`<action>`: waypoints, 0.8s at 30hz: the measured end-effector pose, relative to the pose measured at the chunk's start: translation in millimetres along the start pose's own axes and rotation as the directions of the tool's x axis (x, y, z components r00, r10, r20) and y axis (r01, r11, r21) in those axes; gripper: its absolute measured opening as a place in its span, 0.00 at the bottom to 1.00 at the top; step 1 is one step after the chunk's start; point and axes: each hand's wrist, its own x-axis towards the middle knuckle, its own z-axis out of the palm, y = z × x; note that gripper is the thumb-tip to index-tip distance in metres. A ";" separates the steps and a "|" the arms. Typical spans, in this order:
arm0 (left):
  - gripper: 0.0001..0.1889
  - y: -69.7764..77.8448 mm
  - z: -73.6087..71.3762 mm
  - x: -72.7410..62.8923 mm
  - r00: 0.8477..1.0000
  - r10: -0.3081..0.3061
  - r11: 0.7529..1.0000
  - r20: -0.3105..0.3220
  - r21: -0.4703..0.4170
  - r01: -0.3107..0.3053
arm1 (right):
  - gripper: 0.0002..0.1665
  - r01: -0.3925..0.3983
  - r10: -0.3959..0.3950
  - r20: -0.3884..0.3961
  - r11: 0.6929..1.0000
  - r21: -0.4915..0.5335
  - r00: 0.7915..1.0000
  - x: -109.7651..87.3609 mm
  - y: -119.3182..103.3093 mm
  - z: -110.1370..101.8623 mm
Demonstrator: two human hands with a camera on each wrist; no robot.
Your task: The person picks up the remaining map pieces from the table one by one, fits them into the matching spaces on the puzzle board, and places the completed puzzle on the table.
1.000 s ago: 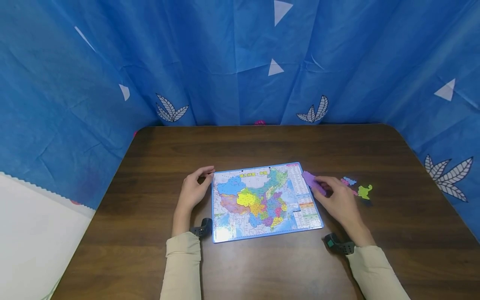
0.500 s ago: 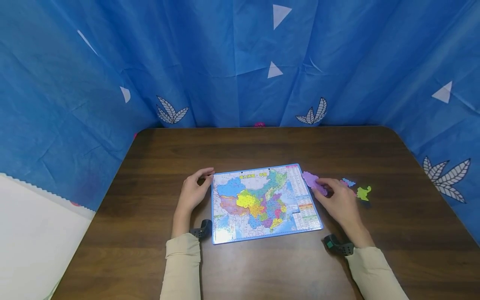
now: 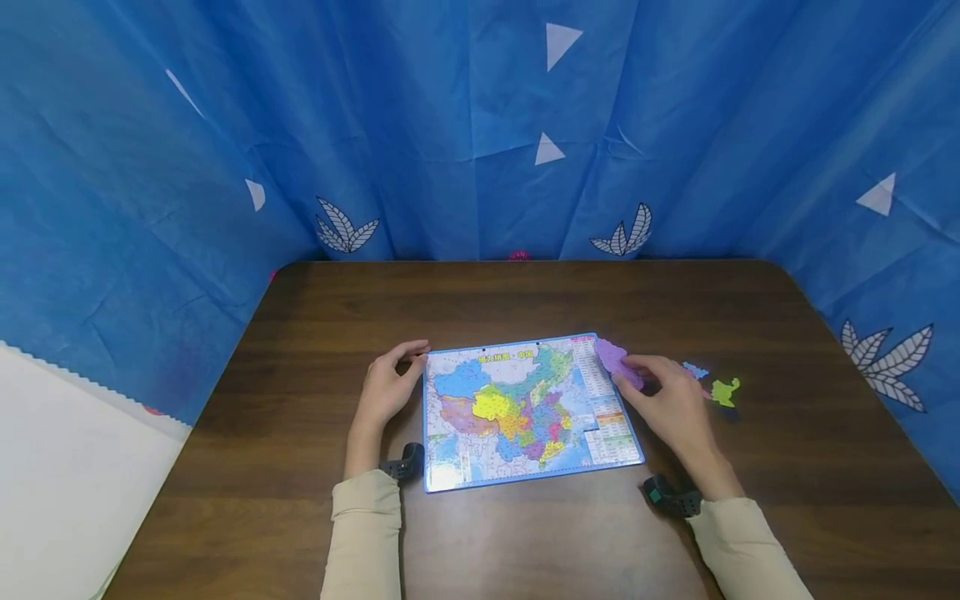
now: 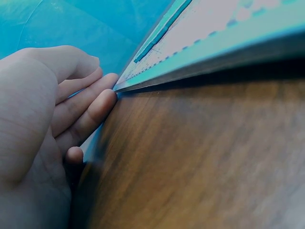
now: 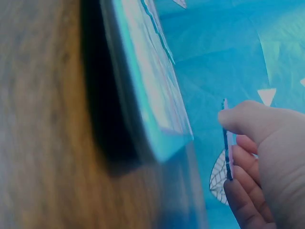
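Note:
A map puzzle board [image 3: 525, 473] with a blue border and a multicoloured map of China lies on the table. At its upper left corner, my left hand [image 3: 385, 386] touches the edge with extended fingertips, which the left wrist view shows against the board's side [image 4: 157, 82]. My right hand [image 3: 672, 398] pinches a purple map puzzle piece [image 3: 611, 354] between thumb and fingers. From the head, the piece overlaps the board's upper right edge. Seen edge-on in the right wrist view, that thin piece [image 5: 228, 157] is held upright, apart from the board.
Right of the right hand lie a yellow-green puzzle piece [image 3: 724, 392] and a blue one [image 3: 695, 369], with a bit of pink beside them. A blue patterned curtain [image 3: 420, 133] hangs behind the brown wooden table [image 3: 480, 300]. White cloth [image 3: 75, 467] shows at the left.
My right hand has shifted slightly left with the purple puzzle piece, which now overlaps the board's right edge. My left hand stays at the board's corner.

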 end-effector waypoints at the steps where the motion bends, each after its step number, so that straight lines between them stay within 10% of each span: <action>1: 0.18 -0.5 0.0 -0.3 1.000 -0.001 1.000 0.001 0.002 0.001 | 0.21 0.011 -0.011 0.001 1.000 0.004 1.000 1.0 -1.4 0.4; 24: 0.17 -1.2 0.1 -1.6 1.000 0.017 1.000 -0.012 -0.001 -0.017 | 0.20 0.181 -0.188 0.087 0.980 0.088 0.978 16.5 -54.1 18.1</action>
